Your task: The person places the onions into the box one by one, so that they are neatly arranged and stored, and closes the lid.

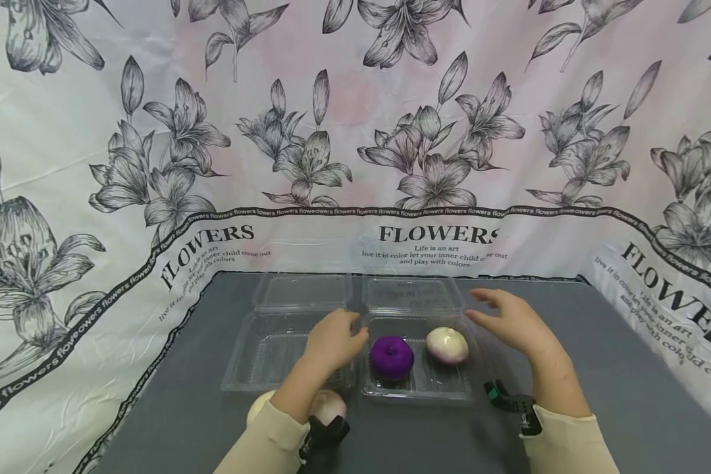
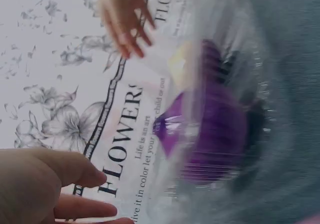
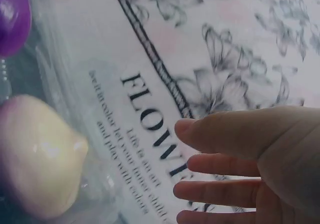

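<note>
Two clear plastic clamshell boxes stand side by side with lids folded back. In the right box sit a purple onion and a white onion with a pinkish base. My left hand hovers between the boxes, left of the purple onion, its fingers loosely bent around nothing. On the other side, my right hand is by the right box's lid hinge, thumb and fingers apart. The right wrist view shows that hand's fingers extended, near the white onion. Inside the left box no item shows.
Partly hidden by the left forearm, a pale yellow round item and a pale pink round one lie in front of the left box. A flower-printed cloth hangs behind the grey tabletop.
</note>
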A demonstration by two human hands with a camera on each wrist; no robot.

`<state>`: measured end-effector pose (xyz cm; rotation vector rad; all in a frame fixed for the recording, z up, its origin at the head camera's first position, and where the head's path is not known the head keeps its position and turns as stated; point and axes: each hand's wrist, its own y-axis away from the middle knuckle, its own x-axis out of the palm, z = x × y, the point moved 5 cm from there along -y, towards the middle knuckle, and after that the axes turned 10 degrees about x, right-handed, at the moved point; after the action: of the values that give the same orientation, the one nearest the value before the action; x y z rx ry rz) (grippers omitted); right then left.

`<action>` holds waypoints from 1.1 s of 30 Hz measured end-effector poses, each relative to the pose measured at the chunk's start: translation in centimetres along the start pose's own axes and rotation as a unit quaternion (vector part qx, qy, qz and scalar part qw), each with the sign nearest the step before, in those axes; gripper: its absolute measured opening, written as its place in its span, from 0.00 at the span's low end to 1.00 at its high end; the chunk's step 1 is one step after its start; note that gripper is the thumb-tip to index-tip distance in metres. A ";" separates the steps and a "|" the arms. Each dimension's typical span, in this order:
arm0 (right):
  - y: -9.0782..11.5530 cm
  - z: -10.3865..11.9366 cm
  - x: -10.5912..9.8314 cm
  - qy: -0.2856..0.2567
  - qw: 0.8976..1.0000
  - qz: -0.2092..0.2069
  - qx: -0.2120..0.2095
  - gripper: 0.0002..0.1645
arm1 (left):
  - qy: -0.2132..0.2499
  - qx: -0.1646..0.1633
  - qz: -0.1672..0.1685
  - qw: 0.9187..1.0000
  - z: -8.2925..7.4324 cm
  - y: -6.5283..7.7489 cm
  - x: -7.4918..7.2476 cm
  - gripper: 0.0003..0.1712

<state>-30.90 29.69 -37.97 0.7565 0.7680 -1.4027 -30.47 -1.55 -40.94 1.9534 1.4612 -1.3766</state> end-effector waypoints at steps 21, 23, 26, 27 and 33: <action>-3.6 -6.2 6.4 -0.275 0.941 0.162 0.112 0.33 | 0.228 -0.222 0.099 0.943 4.2 -7.2 2.7 0.12; -3.7 -6.3 6.9 -0.285 0.937 0.168 0.113 0.34 | 0.227 -0.225 0.102 0.942 4.2 -7.0 2.9 0.14; -3.9 -6.2 7.2 -0.304 0.930 0.167 0.121 0.33 | 0.236 -0.224 0.101 0.940 4.0 -6.9 2.9 0.18; -3.9 -6.2 7.2 -0.312 0.927 0.168 0.123 0.33 | 0.237 -0.223 0.101 0.940 3.9 -6.9 2.9 0.20; -3.8 -5.8 7.3 -0.347 0.912 0.175 0.135 0.36 | 0.192 -0.176 0.097 0.961 3.2 -7.3 2.9 0.32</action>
<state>-34.67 30.39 -47.30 0.5080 -0.1183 -1.3269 -38.38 0.69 -42.99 2.1248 1.4973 -0.6238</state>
